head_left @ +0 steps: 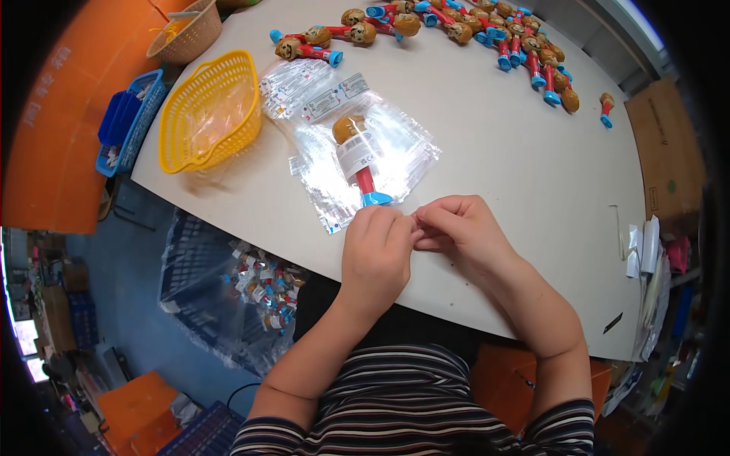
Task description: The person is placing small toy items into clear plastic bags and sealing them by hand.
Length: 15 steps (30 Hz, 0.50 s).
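Observation:
A toy figure (366,181) with a round brown head, red body and blue feet lies on a stack of shiny clear plastic bags (414,144). A white printed label (359,152) covers its middle; whether the figure is inside a bag cannot be told. Just below the blue feet, my left hand (375,254) is closed, knuckles up, its fingertips hidden. My right hand (465,232) meets it from the right, thumb and fingers pinched together. Whatever is between the fingertips is too small or hidden to make out.
A yellow basket (247,125) with clear plastic in it stands left, beside a blue basket (156,102) and a tan basket (209,34). Similar toy figures (532,45) pile up at the far side. Below the left edge, a blue crate (186,262) holds bagged figures. A cardboard box (665,152) stands right.

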Each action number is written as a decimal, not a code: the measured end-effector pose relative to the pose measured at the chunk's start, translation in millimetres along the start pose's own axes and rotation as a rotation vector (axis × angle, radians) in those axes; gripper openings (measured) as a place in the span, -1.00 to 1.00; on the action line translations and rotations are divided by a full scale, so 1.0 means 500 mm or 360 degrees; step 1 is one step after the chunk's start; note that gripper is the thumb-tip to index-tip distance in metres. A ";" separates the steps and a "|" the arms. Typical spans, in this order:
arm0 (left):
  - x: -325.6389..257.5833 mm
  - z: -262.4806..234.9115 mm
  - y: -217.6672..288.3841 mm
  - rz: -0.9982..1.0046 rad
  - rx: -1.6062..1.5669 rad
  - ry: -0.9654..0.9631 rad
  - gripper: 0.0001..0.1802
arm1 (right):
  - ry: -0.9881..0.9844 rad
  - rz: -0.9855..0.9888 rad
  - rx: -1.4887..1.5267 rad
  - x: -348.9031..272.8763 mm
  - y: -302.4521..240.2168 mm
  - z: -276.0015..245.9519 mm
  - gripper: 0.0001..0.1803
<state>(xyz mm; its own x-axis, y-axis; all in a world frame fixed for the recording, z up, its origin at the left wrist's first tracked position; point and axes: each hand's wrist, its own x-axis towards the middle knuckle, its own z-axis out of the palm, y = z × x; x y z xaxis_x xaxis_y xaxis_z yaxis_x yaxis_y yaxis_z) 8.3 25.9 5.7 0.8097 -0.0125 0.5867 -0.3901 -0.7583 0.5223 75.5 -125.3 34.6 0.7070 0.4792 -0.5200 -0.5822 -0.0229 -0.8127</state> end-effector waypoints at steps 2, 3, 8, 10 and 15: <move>0.000 0.002 -0.001 0.0012 -0.0037 -0.0036 -0.83 | -0.0004 -0.0018 0.0013 0.008 0.008 -0.006 -0.79; -0.001 0.002 -0.003 0.0026 -0.0075 -0.0072 -0.84 | -0.0006 -0.0039 0.0027 0.011 0.013 -0.009 -0.79; -0.006 -0.005 -0.017 -0.0024 -0.0257 -0.0199 -0.82 | 0.0039 -0.0077 0.0023 0.025 0.019 -0.002 -0.80; -0.008 -0.020 -0.021 -0.0035 -0.0334 -0.0240 -0.82 | 0.0069 -0.0092 0.0020 0.028 0.019 -0.003 -0.79; -0.026 -0.104 -0.062 -0.0735 -0.1370 -0.0087 -0.90 | 0.0048 -0.0085 -0.0031 0.027 0.016 -0.005 -0.76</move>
<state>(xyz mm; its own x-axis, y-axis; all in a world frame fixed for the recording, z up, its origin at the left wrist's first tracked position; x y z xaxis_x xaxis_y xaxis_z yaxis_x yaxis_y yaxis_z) -12.9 83.7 14.0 0.9739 0.1196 0.1927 -0.1986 0.0388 0.9793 81.3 -121.4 20.5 0.7488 0.4538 -0.4831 -0.5355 -0.0153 -0.8444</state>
